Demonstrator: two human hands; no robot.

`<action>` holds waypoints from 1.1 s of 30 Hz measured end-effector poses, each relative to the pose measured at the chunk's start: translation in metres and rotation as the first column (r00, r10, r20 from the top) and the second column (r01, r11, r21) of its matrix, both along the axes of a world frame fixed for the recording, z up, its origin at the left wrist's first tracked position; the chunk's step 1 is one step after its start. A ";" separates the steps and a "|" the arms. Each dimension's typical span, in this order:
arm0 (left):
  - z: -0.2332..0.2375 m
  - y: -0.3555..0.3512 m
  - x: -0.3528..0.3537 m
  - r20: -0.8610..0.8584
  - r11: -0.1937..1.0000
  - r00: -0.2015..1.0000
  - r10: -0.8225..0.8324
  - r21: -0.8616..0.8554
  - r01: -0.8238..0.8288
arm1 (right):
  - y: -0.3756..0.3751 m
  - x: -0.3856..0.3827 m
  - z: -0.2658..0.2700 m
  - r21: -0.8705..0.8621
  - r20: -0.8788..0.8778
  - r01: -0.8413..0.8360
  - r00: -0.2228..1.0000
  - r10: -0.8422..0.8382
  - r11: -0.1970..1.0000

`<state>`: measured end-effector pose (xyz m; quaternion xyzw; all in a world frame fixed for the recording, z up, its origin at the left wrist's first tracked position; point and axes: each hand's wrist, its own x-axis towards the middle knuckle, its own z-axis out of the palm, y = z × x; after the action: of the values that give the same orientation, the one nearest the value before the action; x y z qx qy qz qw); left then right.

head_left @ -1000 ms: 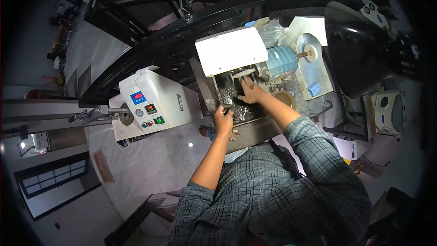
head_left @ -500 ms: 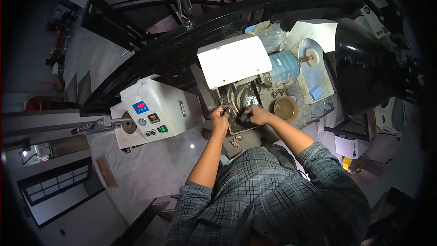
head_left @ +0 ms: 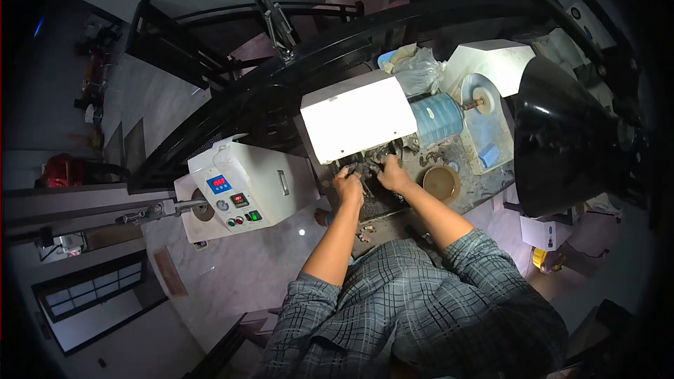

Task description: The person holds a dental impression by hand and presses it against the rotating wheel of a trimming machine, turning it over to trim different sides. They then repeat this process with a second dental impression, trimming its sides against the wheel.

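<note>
My left hand (head_left: 349, 186) is closed at the front of a white polishing machine hood (head_left: 358, 116), fingers pinched together. Just to its right, my right hand (head_left: 393, 175) is closed too, its fingertips tucked close to the hood's lower edge. A dark, grey-smeared mass lies between the two hands. What each of them grips is too small and dark to make out. Below the hands is a dark, dirty tray (head_left: 379, 200). On the bench edge nearest me lies a small pinkish, denture-like piece (head_left: 366, 233).
A brown bowl (head_left: 441, 184) stands right of my right hand. Beyond it are a cut blue plastic bottle (head_left: 437, 116), a buffing wheel (head_left: 483, 100) and a blue block (head_left: 489, 156). A black lamp shade (head_left: 562, 133) hangs at right. A white machine with displays (head_left: 246, 186) stands left.
Both hands have moved forward, up to the hood's lower edge, and my right hand has come nearer my left. The camera view has shifted slightly.
</note>
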<state>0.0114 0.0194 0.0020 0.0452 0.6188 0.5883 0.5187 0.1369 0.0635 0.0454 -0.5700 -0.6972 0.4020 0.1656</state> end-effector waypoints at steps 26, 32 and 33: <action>-0.009 0.009 0.000 -0.016 0.996 0.999 0.050 -0.069 -0.051 | -0.004 -0.005 0.015 0.096 -0.087 0.021 0.996 -0.012 0.995; -0.020 0.023 0.000 0.014 0.968 0.974 0.226 -0.113 -0.224 | 0.004 -0.012 -0.020 0.192 0.001 -0.077 0.997 0.078 0.978; -0.026 0.023 0.000 -0.016 0.954 0.961 0.274 -0.124 -0.274 | 0.002 -0.011 -0.024 0.209 0.014 -0.078 0.997 0.076 0.975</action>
<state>0.0111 0.0425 -0.0239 -0.0743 0.6543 0.6145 0.4344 0.1255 0.0656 0.0218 -0.5232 -0.7578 0.3306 0.2069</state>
